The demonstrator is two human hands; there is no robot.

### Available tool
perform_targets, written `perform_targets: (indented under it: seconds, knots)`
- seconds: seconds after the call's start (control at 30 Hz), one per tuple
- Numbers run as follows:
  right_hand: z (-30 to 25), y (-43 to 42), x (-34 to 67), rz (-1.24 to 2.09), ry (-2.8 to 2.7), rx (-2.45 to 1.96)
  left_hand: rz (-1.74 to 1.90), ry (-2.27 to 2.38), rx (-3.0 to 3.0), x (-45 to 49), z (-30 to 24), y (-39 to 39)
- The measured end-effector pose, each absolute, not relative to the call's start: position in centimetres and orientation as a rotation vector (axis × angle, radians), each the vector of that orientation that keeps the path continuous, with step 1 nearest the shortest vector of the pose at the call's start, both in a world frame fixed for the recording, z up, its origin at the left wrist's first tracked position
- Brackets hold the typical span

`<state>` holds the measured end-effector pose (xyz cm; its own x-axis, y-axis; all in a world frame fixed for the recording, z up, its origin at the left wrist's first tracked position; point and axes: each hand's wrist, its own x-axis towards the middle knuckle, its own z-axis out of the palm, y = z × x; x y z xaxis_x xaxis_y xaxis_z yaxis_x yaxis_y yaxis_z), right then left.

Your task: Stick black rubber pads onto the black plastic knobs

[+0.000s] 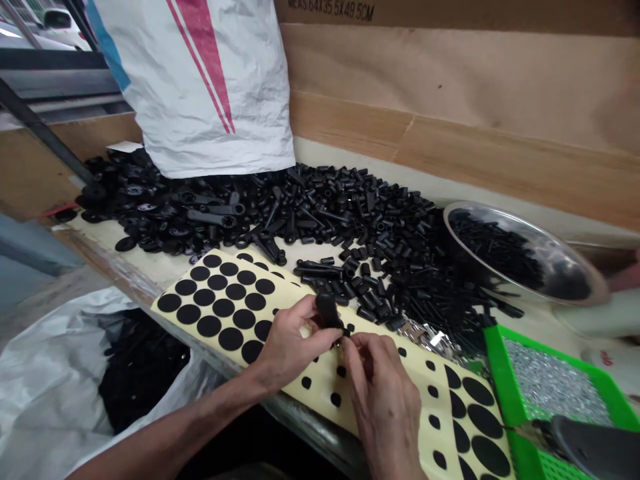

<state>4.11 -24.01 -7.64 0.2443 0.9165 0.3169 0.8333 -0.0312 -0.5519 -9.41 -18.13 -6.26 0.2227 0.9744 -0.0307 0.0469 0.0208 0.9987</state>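
My left hand [290, 343] grips a short black plastic cylinder [327, 311] upright between thumb and fingers. My right hand [385, 407] pinches at the cylinder's lower end, where a tiny item, possibly a screw, shows between the fingertips. Both hands hover over a yellowish backing sheet [295, 373] of round black adhesive dots, with many dots peeled away near the hands. Loose black plastic tubes [350, 233] lie in a wide heap just beyond the sheet.
A steel bowl [520, 253] of black rods stands at right, beside a green tray [550, 393] of small silver screws. A dark-handled tool [595, 447] lies at lower right. A white woven sack [200, 87] rests behind the heap. A plastic bag [65, 373] of black parts sits below the table's edge.
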Motion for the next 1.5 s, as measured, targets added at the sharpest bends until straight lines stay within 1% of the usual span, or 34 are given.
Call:
perform_targets:
  seconds: [0.1,0.3,0.57,0.63,0.77,0.8,0.9,1.03,1.2,1.3,1.5]
  knots:
    - [-7.1,-24.1,4.6,0.087,-1.703,-1.895,0.977,1.077,1.341,-9.7,-6.3,-18.2]
    - [-6.0,-24.5,4.5,-0.135,-1.734,-1.915,0.937,0.811,0.971,-9.6,-5.5,-17.5]
    - [-5.8,-25.1,4.3,-0.249,-1.786,-1.983,1.048,0.818,0.975,-10.3,-4.3,-19.0]
    - [-6.0,-25.3,4.8,-0.071,-1.713,-1.964,1.085,0.834,0.98,-10.7,-4.0,-19.2]
    - [-5.8,-25.5,5.5,0.69,-1.389,-1.64,1.044,0.866,0.975,-11.6,-3.6,-19.2]
    - [-5.6,-25.5,5.4,0.835,-1.287,-1.567,1.022,0.859,0.964,-11.7,-3.6,-19.3]
    - [-5.1,-25.4,4.3,1.103,-1.07,-1.423,0.982,0.803,0.923,-12.0,-3.7,-19.7]
    - [-5.4,-25.1,2.5,1.222,-0.952,-1.247,0.974,0.761,0.926,-12.3,-3.7,-20.4]
    - [-6.4,-25.3,1.6,1.321,-0.897,-1.153,0.925,0.773,0.945,-13.4,-3.9,-21.0]
    - [-6.4,-25.4,1.3,1.357,-0.939,-1.128,0.921,0.77,0.935,-13.9,-3.9,-21.3]
    - [-5.7,-25.2,-0.4,1.288,-1.214,-1.218,0.89,0.88,0.886,-15.3,-3.2,-22.1]
